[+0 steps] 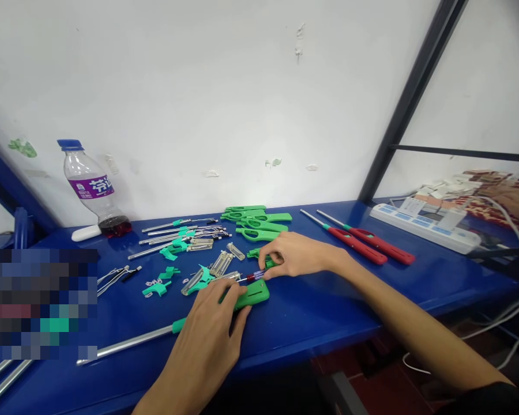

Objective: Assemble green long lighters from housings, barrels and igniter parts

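Observation:
My left hand (214,323) is wrapped over a green lighter (254,293) with a long metal tube (130,344) pointing left. Just above its handle end, my right hand (288,256) has thumb and forefinger pinched at a small screwdriver (256,276) with a purple and red handle, lying low over the table. Green plastic parts (253,253) sit beside the right fingertips. Left of the hands are clear plastic pieces (221,263), teal pieces (157,288) and several metal tubes with wires (151,249). Several green handle shells (262,232) are piled behind.
Two red lighters (363,245) lie right of centre on the blue table (320,323). A white power strip (426,227) is at the right, near another person's hand (516,199). A bottle (93,190) stands at the back left. More metal tubes (8,383) lie at the lower left.

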A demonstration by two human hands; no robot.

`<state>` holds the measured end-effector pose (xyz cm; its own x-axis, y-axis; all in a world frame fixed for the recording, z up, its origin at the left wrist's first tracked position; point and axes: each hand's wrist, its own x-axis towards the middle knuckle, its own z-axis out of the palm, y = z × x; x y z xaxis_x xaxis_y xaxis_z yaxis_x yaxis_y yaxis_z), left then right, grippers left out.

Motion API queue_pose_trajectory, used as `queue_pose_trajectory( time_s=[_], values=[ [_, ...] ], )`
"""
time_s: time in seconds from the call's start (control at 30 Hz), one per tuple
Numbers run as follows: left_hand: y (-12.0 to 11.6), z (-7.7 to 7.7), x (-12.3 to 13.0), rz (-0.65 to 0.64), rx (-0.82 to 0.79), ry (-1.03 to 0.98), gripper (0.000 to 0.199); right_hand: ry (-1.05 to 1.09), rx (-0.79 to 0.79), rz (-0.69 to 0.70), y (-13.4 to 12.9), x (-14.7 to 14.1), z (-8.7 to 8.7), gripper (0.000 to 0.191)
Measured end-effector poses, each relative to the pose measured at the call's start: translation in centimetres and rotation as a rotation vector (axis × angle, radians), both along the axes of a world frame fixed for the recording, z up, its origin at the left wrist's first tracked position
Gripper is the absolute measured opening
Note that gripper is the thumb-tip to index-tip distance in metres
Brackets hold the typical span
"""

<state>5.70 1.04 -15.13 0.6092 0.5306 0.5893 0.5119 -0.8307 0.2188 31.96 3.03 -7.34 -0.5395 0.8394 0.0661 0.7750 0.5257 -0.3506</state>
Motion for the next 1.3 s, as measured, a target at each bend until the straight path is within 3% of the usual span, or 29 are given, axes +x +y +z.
queue_pose_trajectory(
  time_s=[0.13, 0.2, 0.4, 0.63, 0.83, 1.07, 1.17, 1.3],
  values=[
    [0.2, 0.6, -0.1, -0.080, 0.027, 0.109, 0.053, 0.007, 0.066, 0.018, 0.0, 0.0, 0.0, 0.014],
    [0.3, 1.0, -0.1, -0.112, 0.022, 0.150, 0.060, 0.025, 0.106, 0.014, -0.1, 0.3, 0.4, 0.017],
    [0.2, 0.9, -0.2, -0.106, 0.021, 0.150, 0.056, 0.084, 0.278, -0.147, -0.9, 1.5, 2.3, 0.023],
    [0.0, 0.6, -0.2, -0.101, -0.042, 0.117, 0.052, 0.335, 0.562, -0.276, -1.5, 2.9, 3.5, 0.027],
    [0.0, 1.1, -0.3, -0.081, 0.023, 0.155, 0.054, 0.359, 0.597, -0.322, -1.3, 3.8, 3.9, 0.026],
    [0.3, 0.2, -0.4, -0.099, -0.038, 0.118, 0.053, 0.443, 0.591, -0.322, -1.9, 3.3, 3.9, 0.024],
    [0.2, -0.1, -0.3, -0.083, -0.051, 0.116, 0.052, 0.624, 0.650, -0.358, -2.8, 2.4, 4.8, 0.026],
    [0.1, 0.0, -0.2, -0.050, -0.051, 0.106, 0.052, 0.908, 0.918, -0.435, -4.4, 0.4, 6.3, 0.026]
  ],
)
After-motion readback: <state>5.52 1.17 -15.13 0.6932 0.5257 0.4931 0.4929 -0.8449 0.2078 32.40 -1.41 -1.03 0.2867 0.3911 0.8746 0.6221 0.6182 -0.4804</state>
